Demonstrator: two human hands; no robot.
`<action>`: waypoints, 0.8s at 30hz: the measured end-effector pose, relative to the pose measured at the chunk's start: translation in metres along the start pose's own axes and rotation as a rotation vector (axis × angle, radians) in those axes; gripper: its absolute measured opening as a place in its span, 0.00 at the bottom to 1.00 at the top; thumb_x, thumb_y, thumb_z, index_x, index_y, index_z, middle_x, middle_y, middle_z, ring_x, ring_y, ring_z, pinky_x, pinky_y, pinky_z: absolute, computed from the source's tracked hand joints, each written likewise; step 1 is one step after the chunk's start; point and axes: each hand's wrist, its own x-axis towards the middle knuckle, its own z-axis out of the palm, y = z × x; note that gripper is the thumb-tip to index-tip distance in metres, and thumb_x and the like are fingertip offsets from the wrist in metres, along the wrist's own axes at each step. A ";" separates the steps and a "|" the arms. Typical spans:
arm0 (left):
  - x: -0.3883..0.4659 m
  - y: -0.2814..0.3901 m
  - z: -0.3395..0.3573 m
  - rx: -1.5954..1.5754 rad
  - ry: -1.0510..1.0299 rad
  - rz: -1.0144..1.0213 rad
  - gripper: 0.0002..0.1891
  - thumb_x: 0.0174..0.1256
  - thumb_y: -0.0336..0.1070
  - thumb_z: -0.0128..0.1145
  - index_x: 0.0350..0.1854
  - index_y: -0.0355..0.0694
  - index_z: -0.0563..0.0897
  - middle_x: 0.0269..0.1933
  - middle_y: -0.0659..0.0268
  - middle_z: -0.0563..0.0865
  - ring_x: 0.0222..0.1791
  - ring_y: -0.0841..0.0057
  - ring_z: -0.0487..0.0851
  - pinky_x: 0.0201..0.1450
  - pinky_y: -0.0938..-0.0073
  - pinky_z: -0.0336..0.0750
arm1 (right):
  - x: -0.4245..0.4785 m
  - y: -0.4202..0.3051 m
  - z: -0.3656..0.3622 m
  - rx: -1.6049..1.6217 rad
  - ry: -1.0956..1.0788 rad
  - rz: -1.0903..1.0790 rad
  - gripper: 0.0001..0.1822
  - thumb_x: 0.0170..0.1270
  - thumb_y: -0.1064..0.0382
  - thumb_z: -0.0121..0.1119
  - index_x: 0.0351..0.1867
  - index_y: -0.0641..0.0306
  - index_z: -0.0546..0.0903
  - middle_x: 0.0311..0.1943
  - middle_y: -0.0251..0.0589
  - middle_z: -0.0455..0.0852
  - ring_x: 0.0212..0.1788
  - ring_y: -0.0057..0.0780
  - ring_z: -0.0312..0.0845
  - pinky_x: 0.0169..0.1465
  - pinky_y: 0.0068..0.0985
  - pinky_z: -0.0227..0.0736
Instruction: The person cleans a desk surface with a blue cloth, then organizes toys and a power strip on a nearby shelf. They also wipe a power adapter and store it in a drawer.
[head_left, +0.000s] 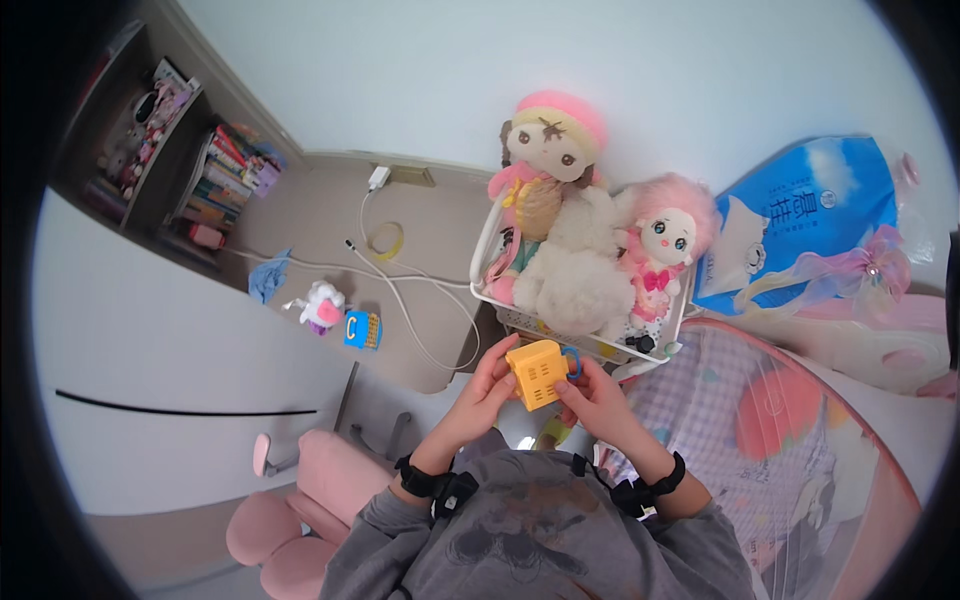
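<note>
A small yellow plastic toy (538, 375) with slotted openings and a blue loop at its right side is held up in front of my chest. My left hand (489, 390) grips its left edge, thumb on the near face. On the other side my right hand (594, 396) holds the right edge beside the blue loop, its thumb also on the face. The far side of the toy and some fingertips are hidden. Just beyond my hands stands a white wire basket (577, 330) packed with soft toys, among them a doll in a pink hat (555, 139).
On the desk (315, 195) lie white cables (405, 307), a tape roll (385, 241), a blue cloth (268, 277), a plush toy (324, 307) and a blue toy block (363, 330). A pink chair (337, 480) stands left; a mesh canopy (795, 420) rises right, below a blue bag (810, 217).
</note>
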 end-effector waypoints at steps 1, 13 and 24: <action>-0.004 0.000 0.003 0.008 0.016 0.013 0.27 0.78 0.34 0.42 0.76 0.41 0.54 0.65 0.60 0.73 0.62 0.72 0.75 0.60 0.72 0.73 | -0.002 0.000 0.001 -0.007 0.008 -0.011 0.17 0.70 0.54 0.60 0.48 0.63 0.71 0.30 0.32 0.81 0.24 0.15 0.76 0.27 0.15 0.72; -0.069 0.003 -0.008 0.134 0.111 0.160 0.27 0.75 0.33 0.51 0.72 0.40 0.59 0.62 0.64 0.74 0.61 0.78 0.72 0.60 0.73 0.70 | -0.021 -0.015 0.043 -0.377 -0.070 -0.315 0.19 0.63 0.61 0.67 0.52 0.64 0.77 0.30 0.32 0.82 0.28 0.15 0.76 0.34 0.17 0.72; -0.176 0.001 -0.068 -0.191 0.381 -0.035 0.27 0.80 0.54 0.35 0.70 0.39 0.60 0.56 0.61 0.78 0.49 0.73 0.83 0.50 0.68 0.80 | -0.021 0.011 0.158 -0.298 -0.299 -0.337 0.18 0.65 0.63 0.65 0.53 0.65 0.75 0.35 0.32 0.80 0.30 0.15 0.76 0.35 0.16 0.72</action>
